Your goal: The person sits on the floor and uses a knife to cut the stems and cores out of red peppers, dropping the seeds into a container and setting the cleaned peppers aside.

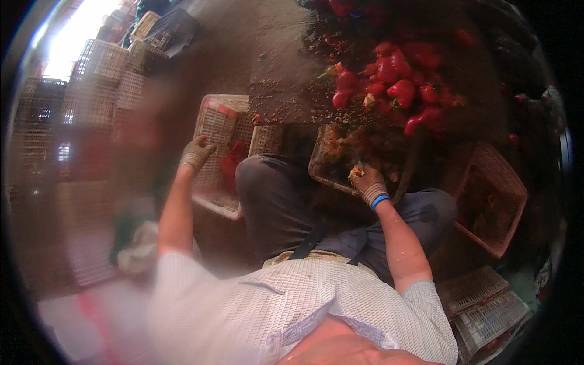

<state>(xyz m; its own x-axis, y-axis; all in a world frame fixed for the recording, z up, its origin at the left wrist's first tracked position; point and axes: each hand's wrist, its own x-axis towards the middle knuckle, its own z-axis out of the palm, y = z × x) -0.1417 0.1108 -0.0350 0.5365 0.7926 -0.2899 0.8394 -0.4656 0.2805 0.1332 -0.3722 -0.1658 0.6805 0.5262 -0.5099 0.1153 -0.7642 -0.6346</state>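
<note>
My left hand [198, 153], in a dirty work glove, is over the near-left side of a pale plastic crate [226, 208]. Its fingers are apart and nothing shows in them. Inside that crate lies a red pepper piece [232, 163]. My right hand [370, 185], gloved and with a blue band at the wrist, is closed around a pale yellowish pepper core [356, 172]. A thin greyish shape beside the core may be a blade; it is too small to tell. Below this hand, between my knees, a crate [331, 182] contains orange-brown pepper scraps [348, 146].
Red peppers [401, 91] are heaped on a dark work surface [277, 73] strewn with seeds. A reddish crate [510, 213] stands at right, with stacked crates [480, 307] nearer me. Tall crate stacks [91, 85] rise at left, partly blurred.
</note>
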